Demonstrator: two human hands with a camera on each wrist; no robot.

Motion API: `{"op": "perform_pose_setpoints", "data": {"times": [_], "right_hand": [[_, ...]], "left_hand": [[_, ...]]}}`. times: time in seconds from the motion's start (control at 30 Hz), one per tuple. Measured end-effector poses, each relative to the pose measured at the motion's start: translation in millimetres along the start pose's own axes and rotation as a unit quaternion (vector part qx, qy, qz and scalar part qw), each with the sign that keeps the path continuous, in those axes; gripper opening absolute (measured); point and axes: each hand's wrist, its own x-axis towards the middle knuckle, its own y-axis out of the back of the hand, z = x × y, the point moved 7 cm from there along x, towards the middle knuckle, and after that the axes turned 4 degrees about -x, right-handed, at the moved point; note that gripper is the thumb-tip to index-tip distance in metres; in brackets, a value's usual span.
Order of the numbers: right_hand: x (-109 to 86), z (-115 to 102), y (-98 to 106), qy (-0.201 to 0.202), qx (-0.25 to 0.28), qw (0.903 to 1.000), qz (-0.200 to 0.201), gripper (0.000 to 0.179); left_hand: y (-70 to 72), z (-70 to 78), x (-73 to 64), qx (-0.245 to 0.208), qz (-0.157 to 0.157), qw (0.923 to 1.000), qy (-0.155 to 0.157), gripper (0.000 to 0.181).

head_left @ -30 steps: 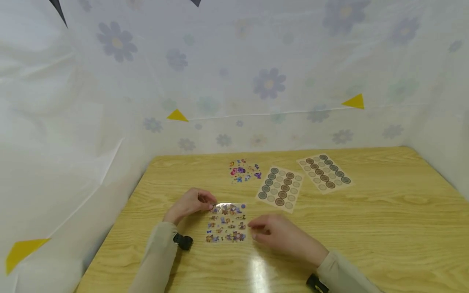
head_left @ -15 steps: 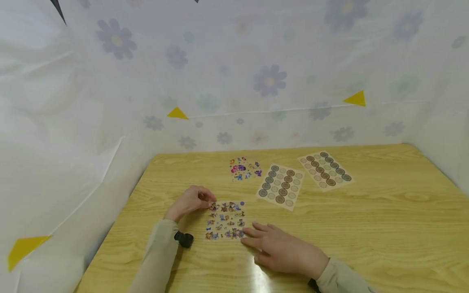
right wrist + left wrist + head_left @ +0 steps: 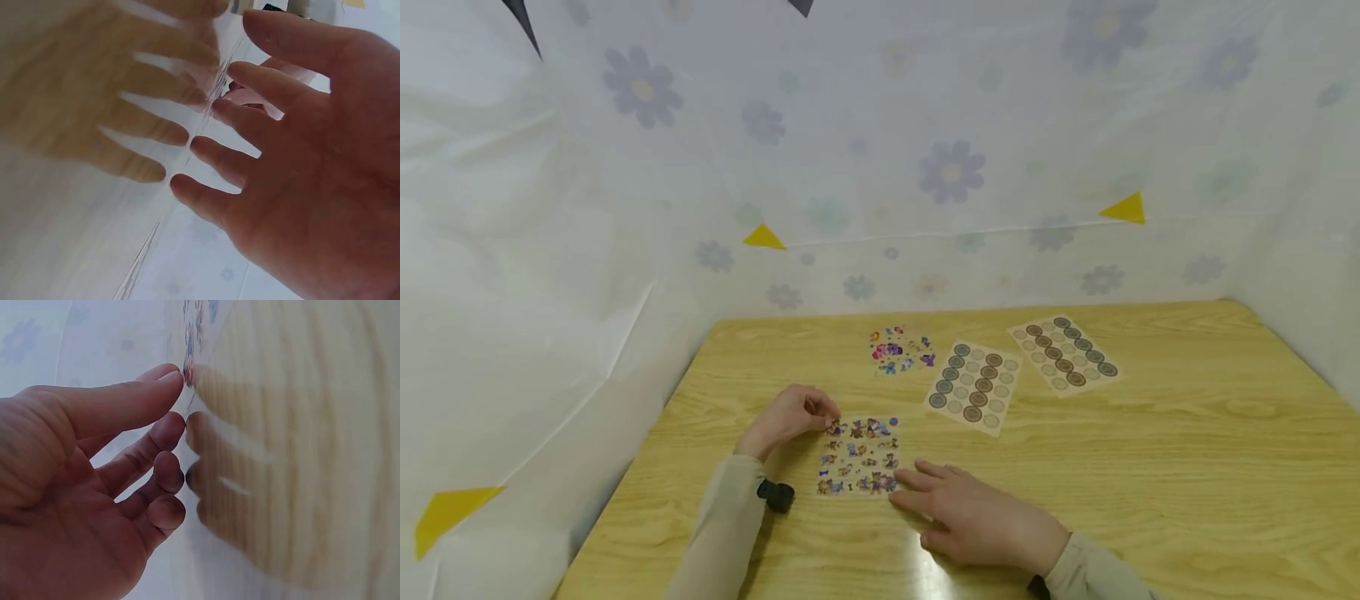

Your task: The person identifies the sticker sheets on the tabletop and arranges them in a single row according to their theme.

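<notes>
Head view: cartoon sticker sheet (image 3: 860, 457) flat on wooden table (image 3: 1150, 467), near edge, between hands; left hand (image 3: 788, 415) pinching far-left corner, right hand (image 3: 977, 517) spread flat, fingertips at near-right corner. Left wrist view only: thumb and forefinger tips (image 3: 169, 384) meeting on clear sheet edge. Right wrist view only: fingers (image 3: 212, 156) splayed, mirrored in glossy tabletop.

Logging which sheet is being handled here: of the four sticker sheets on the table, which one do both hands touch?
The near cartoon sticker sheet: the left hand pinches its far-left corner, the right hand presses its near-right corner. The other three lie untouched farther back.
</notes>
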Motion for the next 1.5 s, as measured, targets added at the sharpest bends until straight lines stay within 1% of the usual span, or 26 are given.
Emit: {"op": "perform_pose_setpoints", "data": {"times": [0.13, 0.33, 0.43, 0.6, 0.7, 0.77, 0.83, 0.9, 1.0, 1.1, 1.13, 1.23, 1.33, 1.5], "right_hand": [[-1.2, 1.5, 6.3, -0.001, 0.001, 0.9998, 0.02, 0.059], [-1.3, 5.4, 8.0, -0.008, 0.017, 0.9996, 0.022, 0.057], [-1.7, 10.9, 11.5, -0.016, 0.03, 0.9989, 0.034, 0.055], [-5.3, 31.6, 26.6, -0.056, 0.07, 0.993, 0.077, 0.051], [-6.2, 47.5, 36.5, -0.068, 0.067, 0.99, 0.104, 0.049], [-5.4, 59.5, 42.4, -0.074, 0.057, 0.9888, 0.116, 0.048], [-2.2, 72.8, 47.6, -0.081, 0.047, 0.9877, 0.125, 0.047], [2.7, 88.4, 53.1, -0.093, 0.05, 0.9852, 0.135, 0.044], [11.6, 112.9, 61.5, -0.113, 0.061, 0.9802, 0.151, 0.039], [19.5, 134.8, 66.2, -0.141, 0.087, 0.9731, 0.16, 0.037], [22.4, 140.1, 67.4, -0.145, 0.098, 0.971, 0.163, 0.037], [32.1, 151.3, 70.7, -0.155, 0.142, 0.9624, 0.173, 0.038], [43.5, 158.4, 75.4, -0.16, 0.166, 0.9558, 0.182, 0.039], [62.8, 163.7, 81.0, -0.185, 0.187, 0.9485, 0.177, 0.043]], "left_hand": [[-1.1, 2.6, 0.9, 0.009, 0.001, 0.9999, -0.005, 0.018], [-2.4, 13.1, 0.7, 0.031, 0.005, 0.9992, -0.024, 0.019], [-1.4, 17.2, 1.1, 0.031, 0.011, 0.999, -0.03, 0.017], [2.7, 20.4, 5.6, 0.049, 0.025, 0.9979, -0.033, 0.016], [5.1, 21.1, 12.2, 0.052, 0.025, 0.9979, -0.03, 0.018], [8.0, 22.2, 18.8, 0.056, 0.028, 0.9976, -0.031, 0.02], [12.6, 22.7, 27.2, 0.059, 0.037, 0.9971, -0.031, 0.022], [17.4, 22.4, 37.1, 0.063, 0.049, 0.9961, -0.037, 0.024], [22.7, 21.4, 52.5, 0.07, 0.062, 0.9947, -0.043, 0.025], [24.7, 19.8, 67.3, 0.07, 0.064, 0.9944, -0.045, 0.026], [24.6, 19.6, 72.1, 0.07, 0.064, 0.9946, -0.042, 0.027], [22.2, 18.5, 87.6, 0.067, 0.066, 0.995, -0.034, 0.028], [17.4, 20.2, 103.3, 0.069, 0.065, 0.9952, -0.027, 0.03], [10.5, 26.5, 122.1, 0.072, 0.051, 0.996, -0.013, 0.034]]}}
